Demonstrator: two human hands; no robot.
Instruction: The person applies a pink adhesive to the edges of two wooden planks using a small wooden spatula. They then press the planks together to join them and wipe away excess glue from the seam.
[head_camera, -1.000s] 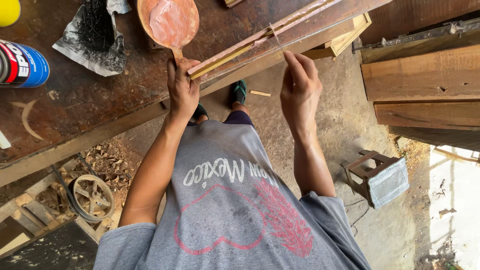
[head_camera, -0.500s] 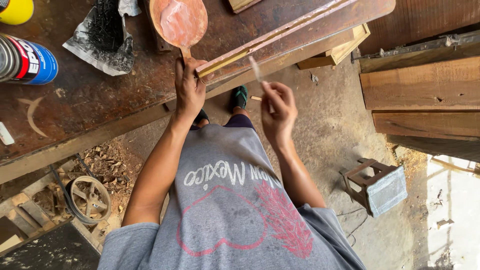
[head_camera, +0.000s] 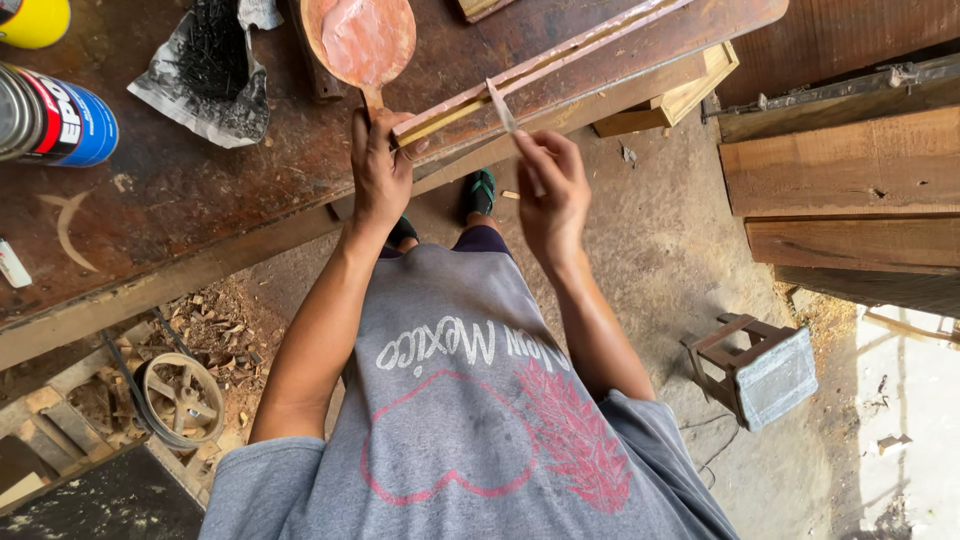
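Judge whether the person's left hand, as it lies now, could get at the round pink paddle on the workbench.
Probably yes. The left hand already rests at the bench edge with its fingers right by the handle of the round pink paddle, and nothing lies between them. The right hand holds a thin stick off to the side.

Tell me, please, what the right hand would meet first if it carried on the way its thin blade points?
Probably the long wooden strip on the workbench. The right hand aims its thin blade at it, and the tip looks almost on it, though depth is unclear.

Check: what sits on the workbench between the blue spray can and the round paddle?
In the head view, a crumpled grey sheet heaped with black grit lies between the blue spray can and the round paddle.
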